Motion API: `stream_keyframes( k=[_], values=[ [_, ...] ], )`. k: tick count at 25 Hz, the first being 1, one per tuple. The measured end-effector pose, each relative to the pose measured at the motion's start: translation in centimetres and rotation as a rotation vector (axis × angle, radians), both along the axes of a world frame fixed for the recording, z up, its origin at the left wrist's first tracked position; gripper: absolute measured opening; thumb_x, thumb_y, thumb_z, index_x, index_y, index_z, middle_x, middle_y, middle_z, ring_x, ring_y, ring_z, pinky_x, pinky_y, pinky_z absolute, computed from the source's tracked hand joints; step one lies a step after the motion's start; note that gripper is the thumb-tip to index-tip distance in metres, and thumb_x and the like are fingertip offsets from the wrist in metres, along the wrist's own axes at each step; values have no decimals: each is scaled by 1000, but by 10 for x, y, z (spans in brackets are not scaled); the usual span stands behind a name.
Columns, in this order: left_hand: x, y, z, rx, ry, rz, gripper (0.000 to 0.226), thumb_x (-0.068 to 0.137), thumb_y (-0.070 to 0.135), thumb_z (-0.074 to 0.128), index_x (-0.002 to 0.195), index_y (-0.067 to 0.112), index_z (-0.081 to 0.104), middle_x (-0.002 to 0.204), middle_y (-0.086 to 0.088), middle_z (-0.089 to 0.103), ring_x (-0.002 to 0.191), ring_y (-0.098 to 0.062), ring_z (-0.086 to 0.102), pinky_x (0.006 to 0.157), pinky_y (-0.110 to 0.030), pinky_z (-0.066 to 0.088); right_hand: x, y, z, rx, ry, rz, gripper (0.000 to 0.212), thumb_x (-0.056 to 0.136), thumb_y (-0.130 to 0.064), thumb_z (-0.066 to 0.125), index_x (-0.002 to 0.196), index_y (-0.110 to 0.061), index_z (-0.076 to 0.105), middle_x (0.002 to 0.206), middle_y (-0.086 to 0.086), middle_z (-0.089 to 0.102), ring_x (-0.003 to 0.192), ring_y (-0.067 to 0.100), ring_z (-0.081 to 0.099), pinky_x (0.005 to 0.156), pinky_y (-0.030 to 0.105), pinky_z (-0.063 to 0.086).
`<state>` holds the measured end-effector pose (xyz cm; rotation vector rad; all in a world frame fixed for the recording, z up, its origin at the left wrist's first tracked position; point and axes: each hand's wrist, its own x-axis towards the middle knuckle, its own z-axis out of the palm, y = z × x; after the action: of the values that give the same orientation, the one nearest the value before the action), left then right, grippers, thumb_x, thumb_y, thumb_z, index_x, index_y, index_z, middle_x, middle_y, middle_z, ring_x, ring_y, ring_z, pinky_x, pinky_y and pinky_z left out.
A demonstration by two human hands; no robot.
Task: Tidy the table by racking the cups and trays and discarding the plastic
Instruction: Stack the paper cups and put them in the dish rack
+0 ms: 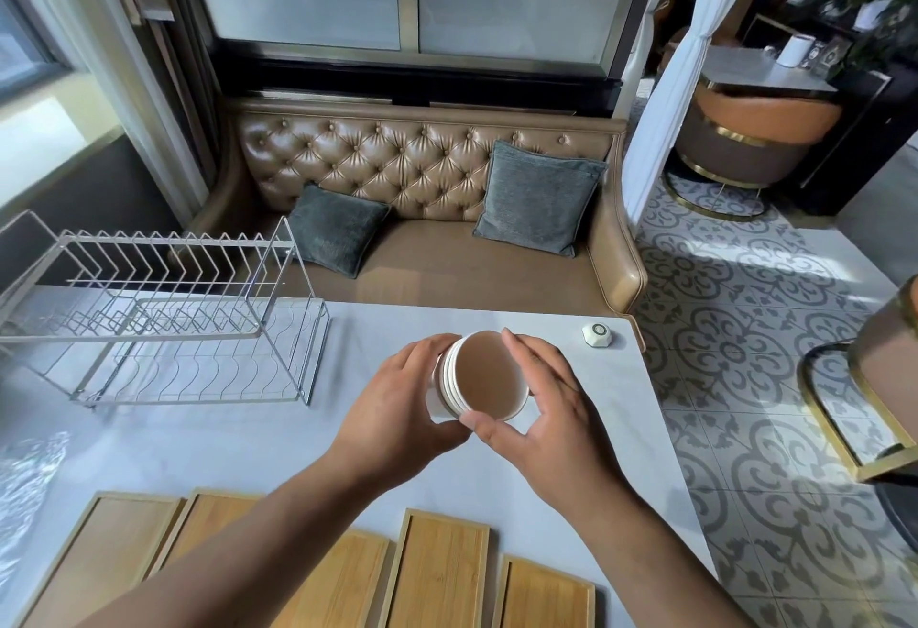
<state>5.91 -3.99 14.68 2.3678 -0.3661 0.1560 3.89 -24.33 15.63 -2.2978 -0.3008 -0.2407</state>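
Observation:
A nested stack of white cups (489,376) with brown insides is held above the middle of the pale table (223,443), mouths tilted toward me. My left hand (407,404) grips the stack's left side and base. My right hand (541,409) cups the rim from the right, thumb under the front edge. A two-tier wire rack (164,319) stands at the table's left, with nothing in it. Several bamboo trays (442,573) lie flat along the near edge, partly hidden by my forearms. Crumpled clear plastic (30,478) lies at the far left edge.
A small white call button (597,335) sits near the table's far right corner. Beyond the table is a tufted brown sofa (427,165) with two grey cushions. Patterned floor tiles and a gold-framed chair (874,379) lie to the right.

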Motion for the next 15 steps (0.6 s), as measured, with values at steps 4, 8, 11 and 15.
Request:
stream_keyframes(
  k=[4, 8, 11, 15],
  values=[
    [-5, 19, -6, -112, 61, 27, 79, 70, 45, 82, 140, 45, 45, 135, 30, 56, 123, 3, 55, 94, -21, 50, 5, 26, 1, 4, 32, 53, 91, 76, -74, 66, 153, -46, 26, 147, -42, 25, 131, -24, 31, 90, -4, 30],
    [-8, 57, -9, -198, 118, 87, 78, 67, 51, 82, 136, 50, 45, 129, 30, 60, 118, -1, 62, 91, -40, 59, 16, 75, 2, 24, 76, 124, 96, 72, -70, 68, 153, -49, 23, 144, -38, 29, 118, -27, 34, 82, -2, 35],
    [-7, 97, -8, -200, 143, 145, 78, 64, 50, 80, 134, 51, 45, 124, 30, 64, 111, 2, 64, 87, -38, 60, 29, 119, 4, 29, 110, 160, 97, 68, -70, 68, 152, -49, 25, 142, -34, 35, 119, -11, 45, 88, 10, 39],
    [-4, 157, -7, -215, 149, 224, 76, 65, 48, 81, 133, 47, 47, 120, 27, 67, 108, 1, 65, 88, -39, 59, 47, 182, 8, 27, 135, 198, 97, 65, -69, 70, 150, -50, 26, 141, -32, 36, 124, 0, 50, 94, 20, 44]
  ],
)
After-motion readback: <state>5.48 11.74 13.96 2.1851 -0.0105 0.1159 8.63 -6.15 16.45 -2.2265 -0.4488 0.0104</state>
